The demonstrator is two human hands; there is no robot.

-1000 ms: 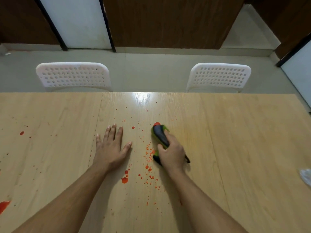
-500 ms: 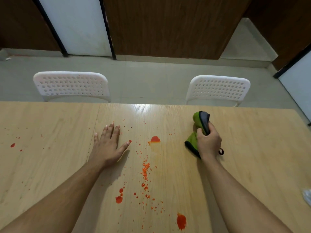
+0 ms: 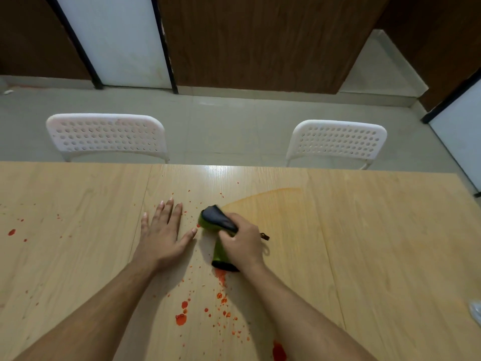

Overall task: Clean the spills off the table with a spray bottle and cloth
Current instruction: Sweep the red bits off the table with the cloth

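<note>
My right hand (image 3: 243,244) presses a bunched green cloth with black edging (image 3: 217,225) onto the light wooden table (image 3: 377,243), near its middle. My left hand (image 3: 164,234) lies flat on the table with fingers spread, its thumb almost touching the cloth. Red spill drops (image 3: 221,300) are scattered below the cloth, with larger blobs (image 3: 181,319) nearer me. A faint orange wiped smear (image 3: 268,201) arcs to the right of the cloth. No spray bottle is clearly in view.
Two white perforated chairs (image 3: 106,135) (image 3: 337,142) stand behind the table's far edge. More red spots (image 3: 11,232) mark the table's left part. A pale object (image 3: 475,310) peeks in at the right edge. Grey floor and brown wall panels lie beyond.
My right hand swept the cloth right, then back left to beside my left thumb, wiping away the larger red drop and leaving an orange smear. My left hand stayed flat.
</note>
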